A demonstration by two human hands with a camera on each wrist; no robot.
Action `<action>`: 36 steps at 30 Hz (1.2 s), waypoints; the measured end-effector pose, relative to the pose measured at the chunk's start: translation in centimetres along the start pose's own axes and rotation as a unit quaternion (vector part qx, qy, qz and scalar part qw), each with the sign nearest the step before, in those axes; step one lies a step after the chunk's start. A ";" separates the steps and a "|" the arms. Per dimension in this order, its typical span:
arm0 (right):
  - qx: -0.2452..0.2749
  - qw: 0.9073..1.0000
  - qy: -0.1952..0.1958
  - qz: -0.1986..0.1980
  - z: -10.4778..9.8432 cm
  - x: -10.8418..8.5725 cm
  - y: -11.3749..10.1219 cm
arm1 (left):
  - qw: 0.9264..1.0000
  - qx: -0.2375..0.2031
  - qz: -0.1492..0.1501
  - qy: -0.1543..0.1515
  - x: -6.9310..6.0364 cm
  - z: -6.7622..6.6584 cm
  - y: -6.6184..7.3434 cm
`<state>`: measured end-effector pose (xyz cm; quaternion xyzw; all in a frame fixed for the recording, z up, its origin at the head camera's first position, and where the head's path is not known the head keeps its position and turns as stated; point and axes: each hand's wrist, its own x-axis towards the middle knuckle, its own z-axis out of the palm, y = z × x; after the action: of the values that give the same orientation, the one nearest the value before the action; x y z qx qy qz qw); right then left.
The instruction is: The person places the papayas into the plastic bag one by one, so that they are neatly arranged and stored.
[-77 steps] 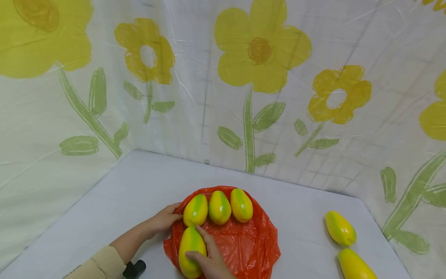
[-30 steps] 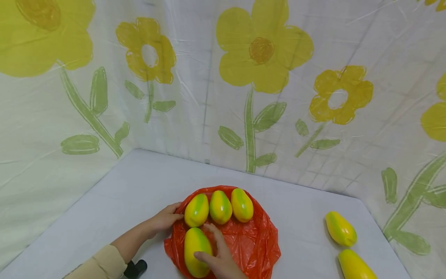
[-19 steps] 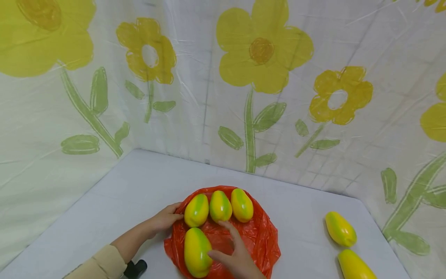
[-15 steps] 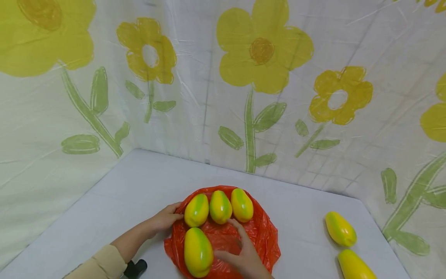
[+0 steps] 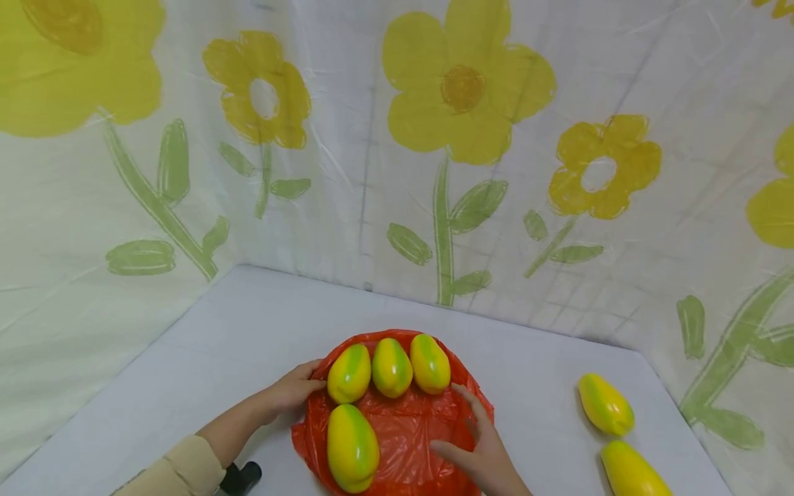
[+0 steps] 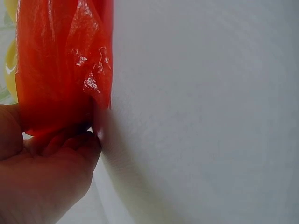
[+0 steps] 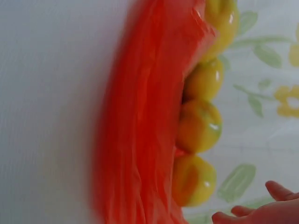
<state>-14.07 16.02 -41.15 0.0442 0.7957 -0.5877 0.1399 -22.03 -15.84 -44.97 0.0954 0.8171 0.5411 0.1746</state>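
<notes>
A round holder lined with red plastic point(image 5: 406, 441) bears three yellow-green fruits in a row at its back, one of them a middle fruit point(image 5: 392, 368), and a larger fruit point(image 5: 353, 448) at its front left. My left hand point(image 5: 288, 393) grips the holder's left rim; in the left wrist view the thumb and fingers of that hand point(image 6: 46, 172) pinch the red plastic point(image 6: 60, 70). Over the right part of the holder, my right hand point(image 5: 486, 455) has its thumb and fingers spread, with nothing between them. The right wrist view shows that hand point(image 7: 261, 212) beside the fruits point(image 7: 198, 126).
Two more yellow fruits lie on the white table point(image 5: 540, 406) at the right, one a back fruit point(image 5: 606, 405) and one a front fruit point(image 5: 634, 470). A black object point(image 5: 240, 478) is by the left sleeve. A flower-printed curtain point(image 5: 347, 172) hangs behind the table.
My right hand has let go of the larger front-left fruit and moved right across the holder. That fruit sits slightly further right than at first. My left hand has stayed at the rim.
</notes>
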 end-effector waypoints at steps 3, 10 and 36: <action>0.008 1.000 0.018 0.005 -1.2 -0.1 0.0 | 1.000 -0.007 0.004 -0.008 0.0 0.0 0.0; -0.112 0.990 0.079 -0.017 -5.0 -0.6 0.1 | 1.000 -0.012 0.008 -0.007 0.0 0.1 -0.2; -0.199 0.962 0.171 0.074 -17.6 -1.4 4.5 | 1.000 -0.020 0.003 -0.005 -0.3 0.0 0.1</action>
<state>-14.64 34.27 -40.17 0.1742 0.9030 -0.3893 0.0509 -21.77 -15.90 -44.85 0.0975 0.8049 0.5573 0.1791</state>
